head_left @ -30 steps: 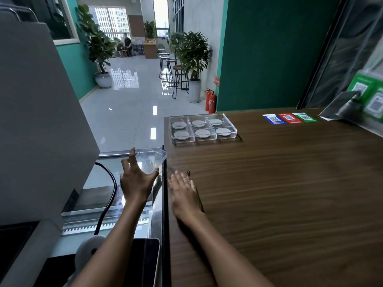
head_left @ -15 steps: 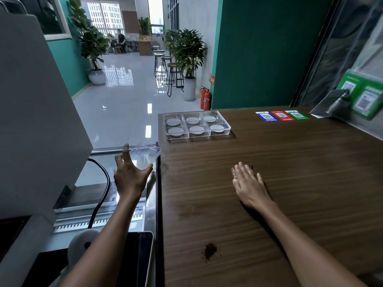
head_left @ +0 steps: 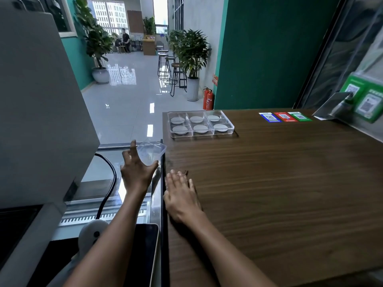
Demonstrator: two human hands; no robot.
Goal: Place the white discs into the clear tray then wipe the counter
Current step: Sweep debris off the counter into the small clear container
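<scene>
The clear tray (head_left: 231, 126) stands at the far left of the wooden counter (head_left: 290, 183), with a white disc (head_left: 200, 128) in each of its several compartments. My left hand (head_left: 136, 172) holds a small clear container (head_left: 152, 154) just off the counter's left edge, level with the top. My right hand (head_left: 181, 197) lies flat, palm down, on the counter beside that edge, fingers together and pointing away from me. A few dark crumbs (head_left: 186, 172) show at its fingertips. It holds nothing.
Blue, red and green QR stickers (head_left: 285, 116) lie at the counter's far side, with a green QR stand (head_left: 364, 100) at the right. A large grey machine (head_left: 37, 100), a black cable (head_left: 109, 183) and a glass display top (head_left: 107, 168) sit left of the counter.
My right hand has swept from the counter's middle back left to the edge beside the container. The brown patch seen half a second ago no longer shows. My left hand stayed put.
</scene>
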